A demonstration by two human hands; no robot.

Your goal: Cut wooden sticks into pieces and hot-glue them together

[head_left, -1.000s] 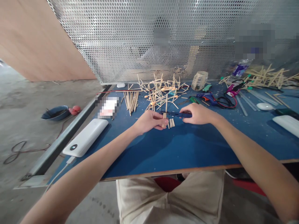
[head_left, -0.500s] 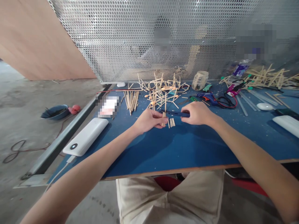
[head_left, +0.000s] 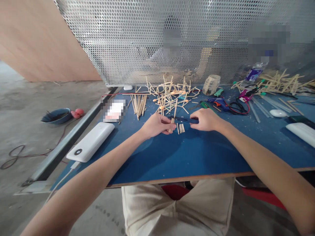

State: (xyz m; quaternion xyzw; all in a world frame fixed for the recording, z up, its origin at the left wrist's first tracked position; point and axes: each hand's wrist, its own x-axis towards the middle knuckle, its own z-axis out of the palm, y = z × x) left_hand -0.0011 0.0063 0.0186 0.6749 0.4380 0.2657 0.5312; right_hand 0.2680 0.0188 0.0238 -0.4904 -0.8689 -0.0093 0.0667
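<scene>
My left hand (head_left: 156, 125) pinches a thin wooden stick (head_left: 172, 122) upright on the blue tabletop (head_left: 187, 154). My right hand (head_left: 206, 119) is closed around the handle end of a dark blue cutting tool (head_left: 183, 120) whose tip lies across that stick. A few short cut stick pieces (head_left: 181, 128) lie just below the tool. Behind them stands a tangled frame of glued sticks (head_left: 172, 93), and a loose bundle of long sticks (head_left: 138, 105) lies to its left.
A white power bank (head_left: 91, 142) with a cable lies at the left edge. A blue glue gun (head_left: 219, 102), a tape roll (head_left: 210, 84) and cords sit at the back right. A perforated metal screen (head_left: 157, 39) stands behind, with other people beyond it.
Both hands stay on the stick and tool with only slight shifts. The view has drifted a little.
</scene>
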